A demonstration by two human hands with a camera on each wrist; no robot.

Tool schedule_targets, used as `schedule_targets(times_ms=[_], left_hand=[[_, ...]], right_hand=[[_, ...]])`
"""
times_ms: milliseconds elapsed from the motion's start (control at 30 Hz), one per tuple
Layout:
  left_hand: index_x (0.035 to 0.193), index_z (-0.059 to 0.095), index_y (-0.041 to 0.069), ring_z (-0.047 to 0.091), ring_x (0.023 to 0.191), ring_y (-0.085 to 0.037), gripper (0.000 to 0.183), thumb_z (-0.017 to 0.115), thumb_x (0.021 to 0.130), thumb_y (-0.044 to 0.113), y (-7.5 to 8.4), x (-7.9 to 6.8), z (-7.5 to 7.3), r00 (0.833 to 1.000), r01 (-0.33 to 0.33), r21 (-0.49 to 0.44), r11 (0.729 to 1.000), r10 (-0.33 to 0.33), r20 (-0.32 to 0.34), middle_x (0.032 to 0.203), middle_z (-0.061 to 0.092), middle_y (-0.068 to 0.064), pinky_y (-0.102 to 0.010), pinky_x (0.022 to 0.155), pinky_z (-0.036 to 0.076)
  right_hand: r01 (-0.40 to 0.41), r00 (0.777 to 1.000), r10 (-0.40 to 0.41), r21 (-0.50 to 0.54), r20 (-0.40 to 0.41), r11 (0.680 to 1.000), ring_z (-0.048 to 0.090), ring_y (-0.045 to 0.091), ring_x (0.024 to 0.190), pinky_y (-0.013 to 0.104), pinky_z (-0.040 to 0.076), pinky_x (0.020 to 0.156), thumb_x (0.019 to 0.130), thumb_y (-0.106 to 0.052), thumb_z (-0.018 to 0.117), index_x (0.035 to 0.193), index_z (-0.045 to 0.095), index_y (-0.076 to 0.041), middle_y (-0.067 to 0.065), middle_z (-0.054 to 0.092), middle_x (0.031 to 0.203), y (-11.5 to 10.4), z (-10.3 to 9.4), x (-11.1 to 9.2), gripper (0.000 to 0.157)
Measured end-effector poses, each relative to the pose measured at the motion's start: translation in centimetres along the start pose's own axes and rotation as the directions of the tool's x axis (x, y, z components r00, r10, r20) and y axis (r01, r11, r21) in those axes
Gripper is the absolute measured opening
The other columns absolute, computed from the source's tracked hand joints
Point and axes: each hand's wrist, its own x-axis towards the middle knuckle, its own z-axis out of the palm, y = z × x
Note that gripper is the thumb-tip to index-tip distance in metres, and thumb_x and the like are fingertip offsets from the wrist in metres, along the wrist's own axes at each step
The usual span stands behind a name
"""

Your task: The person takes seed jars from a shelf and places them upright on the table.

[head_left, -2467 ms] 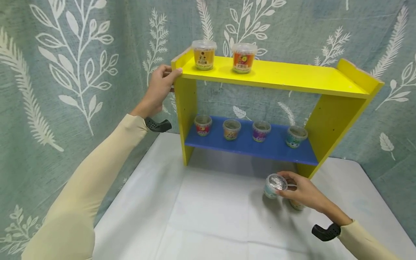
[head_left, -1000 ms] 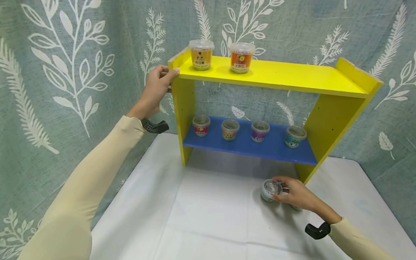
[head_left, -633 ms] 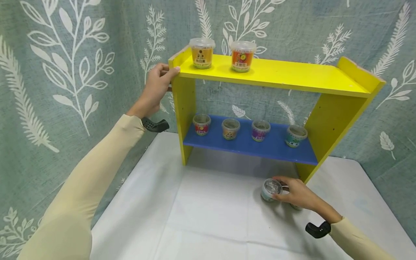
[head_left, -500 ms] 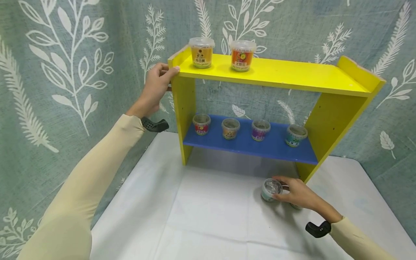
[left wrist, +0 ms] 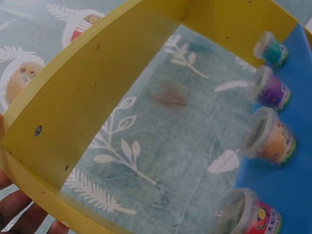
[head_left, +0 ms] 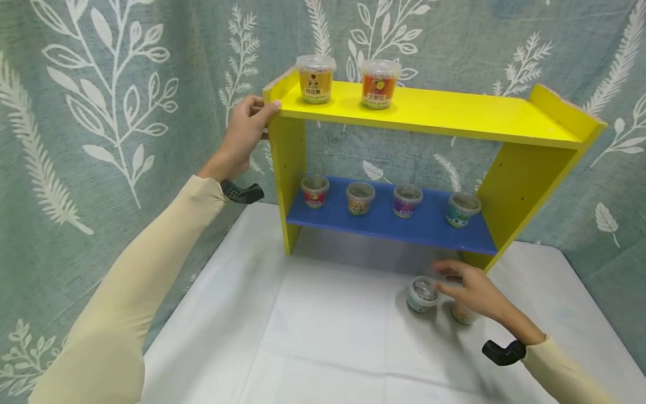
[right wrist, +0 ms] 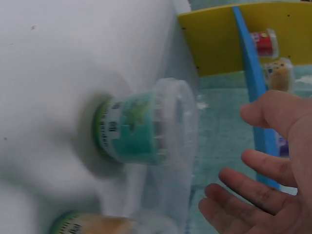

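Observation:
My left hand (head_left: 239, 134) grips the upper left corner of a yellow and blue shelf (head_left: 454, 115), thumb over the front edge; in the left wrist view its fingers (left wrist: 31, 217) wrap behind the panel. My right hand (head_left: 476, 289) is spread and holds nothing, just right of a teal-labelled plastic cup (head_left: 418, 304) standing upright on the table. In the right wrist view a gap shows between the fingers (right wrist: 253, 190) and that teal cup (right wrist: 136, 126). Partly under the right hand stands an orange-labelled cup (head_left: 463, 315).
Two lidded cups, one yellow (head_left: 316, 84) and one orange-red (head_left: 378, 90), stand on the shelf's top board. Along the blue board stand several cups: red (head_left: 315, 197), orange (head_left: 359, 205), purple (head_left: 406, 207) and teal (head_left: 458, 216). A leaf-patterned cloth (head_left: 192, 101) hangs behind the white table (head_left: 328, 325).
The teal-labelled cup was lowered onto the table beside the orange-labelled one. My right hand has let go of it and moved slightly up and right. The left hand keeps its grip.

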Motion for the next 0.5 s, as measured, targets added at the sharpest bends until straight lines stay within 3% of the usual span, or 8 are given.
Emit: schedule_targets(times_ms=[200,500], left_hand=[[0.125,0.055,0.013,0.059,0.107,-0.022,0.039,0.063,0.102,0.043,0.1,-0.1,-0.2,1.000,0.001,-0.001,1.000,-0.001,0.000,0.121,0.058,-0.003,-0.037,0.090,0.047],[0.124,0.055,0.013,0.058,0.107,-0.022,0.038,0.063,0.102,0.043,0.0,0.0,-0.1,1.000,-0.002,0.005,1.000,0.002,-0.002,0.121,0.058,-0.004,-0.037,0.090,0.047]], right_hand=[[-0.023,0.999,0.023,-0.020,-0.041,1.000,0.068,0.032,0.110,0.041,0.058,0.089,0.101,-0.028,0.070,0.130,0.064,-0.004,0.013,0.067,0.125,-1.3,-1.4,0.6,0.038],[0.035,0.994,-0.044,-0.092,-0.099,0.995,0.069,0.023,0.103,0.029,0.057,0.085,0.103,-0.029,0.067,0.130,0.065,-0.008,0.005,0.070,0.121,-3.8,-3.1,1.5,0.034]])
